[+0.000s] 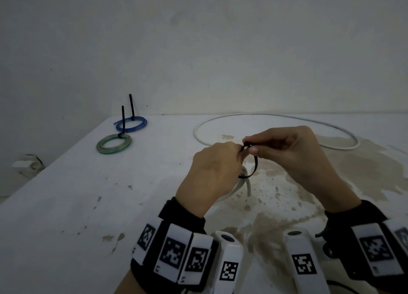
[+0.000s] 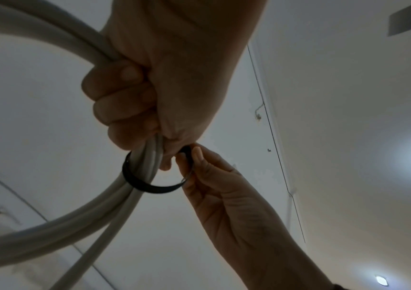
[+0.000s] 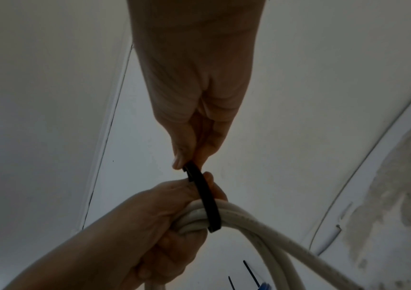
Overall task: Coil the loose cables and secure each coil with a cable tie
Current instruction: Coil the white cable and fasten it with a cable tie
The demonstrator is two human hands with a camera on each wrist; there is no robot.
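Observation:
My left hand [image 1: 217, 161] [image 2: 134, 102] grips a bundle of white cable loops [image 2: 55, 221] [image 3: 261, 223] in its curled fingers, above the white table [image 1: 66, 205]. A black cable tie [image 1: 254, 165] [image 2: 149, 186] [image 3: 209, 200] loops round that bundle just past the fist. My right hand [image 1: 287, 148] [image 3: 194, 137] pinches the tie's upper end between thumb and forefinger, touching the left hand's fingertips. The rest of the white cable [image 1: 276, 117] lies loose in a wide arc on the table behind the hands.
A blue coil [image 1: 131, 124] and a green coil [image 1: 114, 143], each bound with a black tie whose tail stands up, lie at the table's far left. A plain wall rises behind the table. Stains mark the tabletop on the right.

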